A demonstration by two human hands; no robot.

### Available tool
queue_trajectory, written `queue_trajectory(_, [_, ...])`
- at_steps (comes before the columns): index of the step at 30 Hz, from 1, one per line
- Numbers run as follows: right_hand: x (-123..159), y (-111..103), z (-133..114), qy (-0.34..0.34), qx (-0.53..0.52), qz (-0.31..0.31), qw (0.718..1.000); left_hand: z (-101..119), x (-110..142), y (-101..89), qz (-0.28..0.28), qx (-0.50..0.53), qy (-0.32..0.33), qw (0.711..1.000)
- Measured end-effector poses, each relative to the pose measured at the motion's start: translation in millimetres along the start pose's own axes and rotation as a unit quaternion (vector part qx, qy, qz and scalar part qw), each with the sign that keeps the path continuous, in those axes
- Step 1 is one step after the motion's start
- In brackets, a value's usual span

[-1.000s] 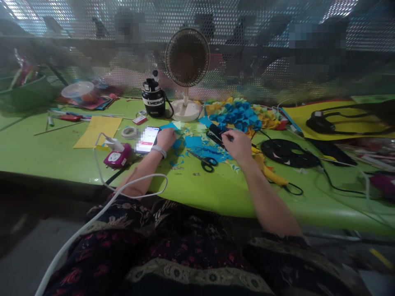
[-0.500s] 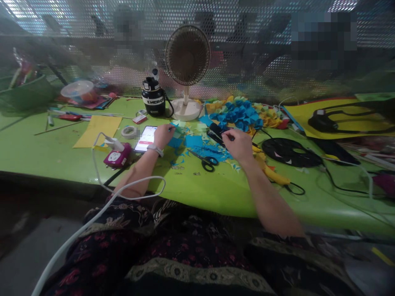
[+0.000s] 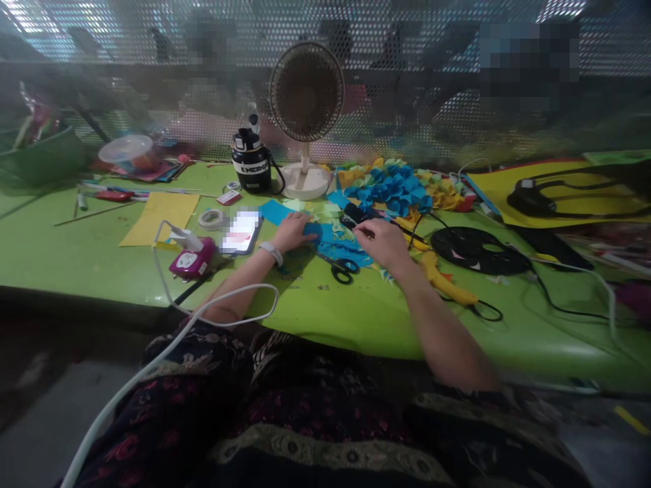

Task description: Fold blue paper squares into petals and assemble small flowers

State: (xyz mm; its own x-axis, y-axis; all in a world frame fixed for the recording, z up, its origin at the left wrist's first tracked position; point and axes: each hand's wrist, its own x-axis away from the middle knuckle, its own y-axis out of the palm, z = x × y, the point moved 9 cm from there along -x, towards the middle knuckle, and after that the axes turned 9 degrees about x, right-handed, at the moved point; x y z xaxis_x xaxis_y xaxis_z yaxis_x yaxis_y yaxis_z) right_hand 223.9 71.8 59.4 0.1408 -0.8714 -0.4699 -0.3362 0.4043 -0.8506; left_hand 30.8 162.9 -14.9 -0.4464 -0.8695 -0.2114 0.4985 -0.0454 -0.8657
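My left hand (image 3: 293, 232) lies palm down over blue paper pieces, its fingers stretched out toward a blue paper square (image 3: 313, 233). Just behind it is another blue paper piece (image 3: 274, 211). My right hand (image 3: 379, 240) has thumb and forefinger pinched together beside a black, elongated object (image 3: 352, 215); what the fingertips hold, if anything, is too small to make out. Between the hands are blue paper scraps (image 3: 350, 247) and black-handled scissors (image 3: 344, 270). A heap of blue folded paper pieces (image 3: 394, 190) stands behind my right hand.
A lit phone (image 3: 241, 232), tape roll (image 3: 210, 218) and purple power adapter (image 3: 191, 259) stand left. A fan (image 3: 306, 179) and black bottle (image 3: 251, 163) are at the back. A yellow glue gun (image 3: 447, 283) and black reel (image 3: 478, 251) lie right. A white cable (image 3: 203, 318) crosses my left forearm.
My left hand has moved right and toward me from beside the phone, opening from a pinch onto the blue paper. My right hand has shifted slightly left, still pinched.
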Motion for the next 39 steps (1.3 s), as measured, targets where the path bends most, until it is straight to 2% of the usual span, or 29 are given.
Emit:
queue_trajectory(4, [0.1,-4.0,-0.1,-0.015,-0.002,0.018,1.000,-12.0,-6.9,-0.3,-0.005,0.028,-0.013,1.000])
queue_trajectory(7, [-0.7,-4.9,2.7,-0.013,-0.003,0.022,1.000,-17.6,-9.0,-2.6,0.018,0.054,-0.032,0.998])
queue_trajectory(12, [0.0,-5.4,0.9,-0.013,-0.004,0.013,1.000,-9.6,-9.9,-4.4,0.033,0.128,-0.006,0.991])
queue_trajectory(14, [0.8,-6.6,-1.0,-0.015,-0.003,0.011,1.000,-7.7,-8.2,-6.5,0.036,0.172,-0.007,0.984])
queue_trajectory(19, [1.3,-7.1,-2.1,-0.016,-0.001,0.001,1.000,-16.6,1.1,-17.2,0.076,0.271,-0.055,0.958])
queue_trajectory(24, [1.0,-4.3,-2.6,-0.023,0.002,-0.006,1.000,-18.2,6.0,-27.2,0.091,0.346,-0.048,0.932])
queue_trajectory(27, [1.2,-2.3,-3.2,-0.027,0.003,-0.008,1.000,-18.3,6.6,-33.8,0.113,0.343,-0.044,0.931])
queue_trajectory(30, [1.5,-1.4,-3.2,-0.024,0.000,-0.009,1.000,-12.5,7.5,-40.5,0.136,0.298,-0.022,0.945])
queue_trajectory(36, [2.3,0.6,-5.4,-0.028,-0.002,-0.024,0.999,0.8,10.9,-43.7,0.137,0.232,0.009,0.963])
queue_trajectory(39, [2.3,0.9,-4.9,-0.025,-0.005,-0.025,0.999,7.0,13.3,-49.7,0.164,0.215,0.038,0.962])
